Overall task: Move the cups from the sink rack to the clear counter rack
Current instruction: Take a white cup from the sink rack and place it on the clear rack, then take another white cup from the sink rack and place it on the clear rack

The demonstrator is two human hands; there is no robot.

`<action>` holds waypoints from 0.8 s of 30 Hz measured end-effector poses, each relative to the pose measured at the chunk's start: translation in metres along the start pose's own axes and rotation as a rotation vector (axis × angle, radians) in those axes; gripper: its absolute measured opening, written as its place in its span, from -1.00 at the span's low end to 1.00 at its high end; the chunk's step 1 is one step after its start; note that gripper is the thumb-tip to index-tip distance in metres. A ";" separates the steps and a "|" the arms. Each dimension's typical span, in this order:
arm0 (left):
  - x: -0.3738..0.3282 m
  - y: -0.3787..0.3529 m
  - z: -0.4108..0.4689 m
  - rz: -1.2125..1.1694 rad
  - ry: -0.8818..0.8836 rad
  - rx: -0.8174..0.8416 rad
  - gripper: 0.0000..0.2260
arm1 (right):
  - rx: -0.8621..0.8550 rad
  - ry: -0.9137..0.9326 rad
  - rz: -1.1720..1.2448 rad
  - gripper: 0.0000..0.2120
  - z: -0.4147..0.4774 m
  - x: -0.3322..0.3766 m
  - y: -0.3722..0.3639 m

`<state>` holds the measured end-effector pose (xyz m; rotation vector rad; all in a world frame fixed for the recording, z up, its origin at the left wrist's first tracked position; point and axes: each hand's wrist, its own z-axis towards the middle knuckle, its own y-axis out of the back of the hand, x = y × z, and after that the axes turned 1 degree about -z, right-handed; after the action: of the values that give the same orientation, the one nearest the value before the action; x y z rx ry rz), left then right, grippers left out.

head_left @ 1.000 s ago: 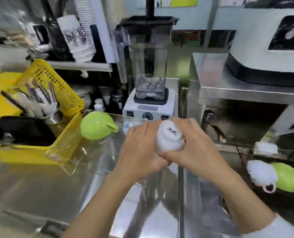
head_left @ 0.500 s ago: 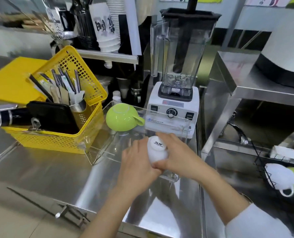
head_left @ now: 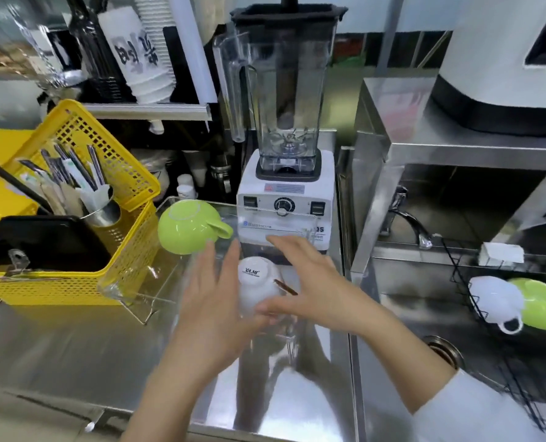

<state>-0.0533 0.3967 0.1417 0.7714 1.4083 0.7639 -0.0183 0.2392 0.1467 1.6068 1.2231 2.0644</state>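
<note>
A white cup (head_left: 255, 283) stands upside down at the front right of the clear counter rack (head_left: 128, 287). My left hand (head_left: 212, 301) lies against its left side with the fingers spread and lifted. My right hand (head_left: 306, 282) hovers over its right side, fingers extended, with the thumb by the cup's lower edge. A green cup (head_left: 185, 231) rests upside down at the back left of the same rack. In the black wire sink rack (head_left: 474, 317) on the right lie another white cup (head_left: 495, 298) and a green cup (head_left: 543, 306).
A blender (head_left: 284, 199) stands right behind the clear rack. A yellow basket (head_left: 74, 285) with utensils touches the rack's left side. The sink with its faucet (head_left: 409, 221), a white sponge (head_left: 501, 253) and the drain (head_left: 444, 352) is to the right.
Both hands carried the white cup down into the clear rack, and their fingers have opened off it. The view has moved closer to the counter.
</note>
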 end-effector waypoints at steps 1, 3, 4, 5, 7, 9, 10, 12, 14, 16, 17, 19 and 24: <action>-0.010 0.003 -0.001 -0.026 -0.026 -0.041 -0.05 | -0.041 0.004 0.008 -0.17 -0.004 -0.005 0.008; -0.032 0.001 0.001 -0.094 -0.092 -0.094 -0.12 | -0.133 -0.009 0.033 -0.22 -0.012 -0.019 0.023; -0.044 -0.004 0.003 -0.115 -0.125 -0.095 -0.15 | -0.180 -0.024 0.050 -0.24 -0.016 -0.027 0.031; -0.056 -0.011 0.007 -0.131 -0.158 -0.087 -0.19 | -0.221 -0.043 0.065 -0.26 -0.022 -0.038 0.038; -0.082 -0.033 0.015 -0.190 -0.216 -0.058 -0.30 | -0.282 -0.081 0.070 -0.28 -0.036 -0.062 0.053; -0.106 -0.058 0.023 -0.255 -0.253 -0.032 -0.41 | -0.312 -0.116 0.056 -0.29 -0.049 -0.088 0.065; -0.120 -0.075 0.028 -0.276 -0.279 -0.013 -0.45 | -0.330 -0.148 0.049 -0.29 -0.057 -0.105 0.072; -0.148 -0.110 0.038 -0.297 -0.335 0.024 -0.51 | -0.378 -0.227 0.037 -0.30 -0.074 -0.139 0.086; -0.180 -0.148 0.049 -0.299 -0.383 0.080 -0.56 | -0.428 -0.315 0.036 -0.30 -0.094 -0.176 0.102; -0.208 -0.186 0.060 -0.282 -0.421 0.142 -0.58 | -0.456 -0.409 0.043 -0.30 -0.113 -0.212 0.118; -0.220 -0.204 0.065 -0.271 -0.436 0.176 -0.57 | -0.461 -0.461 0.054 -0.30 -0.122 -0.229 0.123; -0.241 -0.239 0.076 -0.240 -0.454 0.243 -0.56 | -0.469 -0.568 0.067 -0.31 -0.138 -0.263 0.127; -0.274 -0.314 0.108 -0.076 -0.457 0.346 -0.53 | -0.516 -0.750 0.097 -0.28 -0.160 -0.329 0.117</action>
<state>0.0505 -0.0064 0.0322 1.0763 1.1526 0.2568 -0.0089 -0.1171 0.0037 1.8984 0.3300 1.4031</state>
